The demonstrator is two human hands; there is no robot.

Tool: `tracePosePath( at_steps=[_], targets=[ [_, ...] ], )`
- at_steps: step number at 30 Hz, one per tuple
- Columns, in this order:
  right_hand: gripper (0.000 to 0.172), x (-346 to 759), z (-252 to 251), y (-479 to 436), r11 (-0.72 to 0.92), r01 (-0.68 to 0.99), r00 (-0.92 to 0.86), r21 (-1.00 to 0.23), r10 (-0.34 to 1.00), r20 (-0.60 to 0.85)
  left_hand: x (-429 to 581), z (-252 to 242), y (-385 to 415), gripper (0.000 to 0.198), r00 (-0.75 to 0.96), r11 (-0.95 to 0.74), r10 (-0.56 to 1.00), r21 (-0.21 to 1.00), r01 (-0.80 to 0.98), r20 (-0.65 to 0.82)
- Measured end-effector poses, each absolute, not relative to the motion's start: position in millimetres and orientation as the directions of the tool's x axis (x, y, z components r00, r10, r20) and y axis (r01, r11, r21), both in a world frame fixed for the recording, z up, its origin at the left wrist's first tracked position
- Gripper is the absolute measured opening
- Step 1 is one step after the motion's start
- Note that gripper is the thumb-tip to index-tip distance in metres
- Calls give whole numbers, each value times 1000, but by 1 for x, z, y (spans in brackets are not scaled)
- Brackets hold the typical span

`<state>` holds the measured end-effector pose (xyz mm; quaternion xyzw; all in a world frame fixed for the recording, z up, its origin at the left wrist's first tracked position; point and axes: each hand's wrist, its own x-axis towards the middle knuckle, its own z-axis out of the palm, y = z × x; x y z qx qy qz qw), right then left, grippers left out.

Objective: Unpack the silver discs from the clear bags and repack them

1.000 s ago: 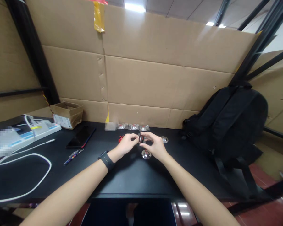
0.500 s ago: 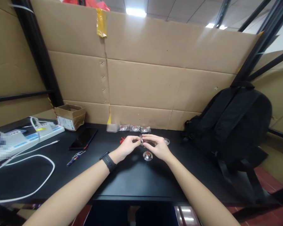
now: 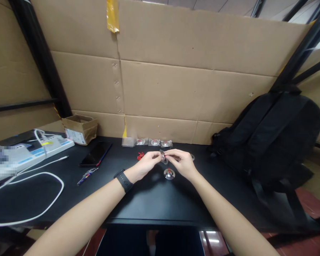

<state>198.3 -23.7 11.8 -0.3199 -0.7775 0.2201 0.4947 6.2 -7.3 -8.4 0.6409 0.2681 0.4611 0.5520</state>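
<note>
My left hand (image 3: 147,165) is closed, its thumb and fingers pinching the edge of a small silver cymbal (image 3: 163,156) held up on its side above the table. From the other side my right hand (image 3: 183,164) pinches at the middle of that cymbal, where a bit of red shows; the fingers partly cover it. Just below the hands a second domed cymbal (image 3: 169,174) with a red cord at its centre lies on the black table (image 3: 160,206). Part of another disc (image 3: 192,157) peeks out behind my right hand. Red cords (image 3: 140,156) lie beyond my left hand.
Along the cardboard wall stand three bagged cymbals (image 3: 154,142) and a clear plastic bag (image 3: 128,142). To the left are a phone (image 3: 96,154), keys (image 3: 87,176), a small carton (image 3: 80,129), a power strip (image 3: 42,153) and a white cable (image 3: 62,185). A black backpack (image 3: 272,142) occupies the right.
The view has tipped downward slightly. The held cymbal has turned so more of it shows, and my right fingers have shifted from covering its top to pinching at its middle.
</note>
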Motion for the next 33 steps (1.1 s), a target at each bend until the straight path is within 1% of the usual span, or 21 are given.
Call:
tracePosePath(
  at_steps=[2,5,9,10,12,14,15,17,20,23,26,29,31,33],
  targets=[
    [13,198,15,-26,738,349,-319,-578,674,667,6,-7,-8,28,439,-236,849,955,-182,294],
    [12,197,18,-28,793,442,-383,-420,590,711,5,-4,-10,27,436,-227,854,958,-177,283],
    [13,198,21,-31,810,548,-501,-211,519,693,4,-2,-11,26,476,-205,843,968,-144,250],
    [13,198,21,-32,800,574,-515,-174,518,683,4,-1,-11,25,475,-216,843,967,-133,253],
    [12,198,22,-33,780,611,-518,-139,526,675,4,1,-11,25,406,-262,867,957,-123,289],
    [11,197,21,-33,770,623,-508,-139,533,677,2,5,-11,30,325,-314,884,942,-120,337],
    [10,197,21,-33,770,622,-503,-146,535,679,1,8,-11,33,326,-334,877,936,-113,353],
    [9,197,20,-33,774,609,-498,-173,543,676,-2,13,-13,35,413,-379,835,924,-50,365],
    [8,198,20,-32,779,584,-489,-228,562,668,-7,17,-16,29,509,-491,777,862,126,369],
    [7,201,22,-31,786,551,-469,-281,570,675,-7,17,-17,18,517,-579,758,774,256,397],
    [5,204,26,-31,799,490,-473,-350,580,663,-6,16,-16,16,493,-657,732,681,325,470],
    [9,206,30,-32,799,434,-495,-416,598,631,-4,13,-14,14,402,-676,735,635,374,546],
    [12,206,30,-31,792,417,-487,-446,609,626,-2,9,-14,14,354,-652,758,648,394,548],
    [11,207,30,-30,783,406,-466,-472,621,630,1,6,-15,15,348,-637,771,654,407,534]
  ],
)
